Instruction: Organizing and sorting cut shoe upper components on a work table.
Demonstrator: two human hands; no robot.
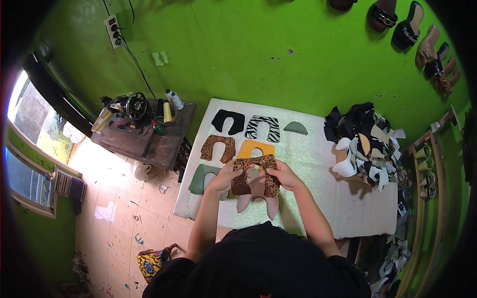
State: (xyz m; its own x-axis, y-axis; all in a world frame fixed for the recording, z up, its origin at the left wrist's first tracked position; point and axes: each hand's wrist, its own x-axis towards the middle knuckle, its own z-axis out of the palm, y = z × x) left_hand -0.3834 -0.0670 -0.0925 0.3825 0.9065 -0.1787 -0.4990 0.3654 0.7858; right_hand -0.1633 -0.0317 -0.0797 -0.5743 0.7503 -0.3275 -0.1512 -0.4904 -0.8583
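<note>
So the person had a brown rose-and-leopard print arch [256,161] up in both hands, over the white-covered counter [308,203]. Left hand [223,180] had a pinching grip on its 9 o'clock side, right hand [285,176] the same at 3 o'clock, thumbs toward the middle. Hard to tell which fingers were tucked behind.

Going round from that piece: a yellow cutout [243,150] sat right at 12, partly covered by it, with a zebra-print arch [273,131] further out. Black arch [217,122] at 11, leopard-spot arch [207,148] at 10, a sage green one [198,182] at roughly 9, near the left forearm. A pale pinkish piece [242,204] poked out at 6; couldn't tell if it touched the print one. Little green half-moon [296,127] between 1 and 2, and a big heap of scraps [365,144] between 2 and 3.
</note>
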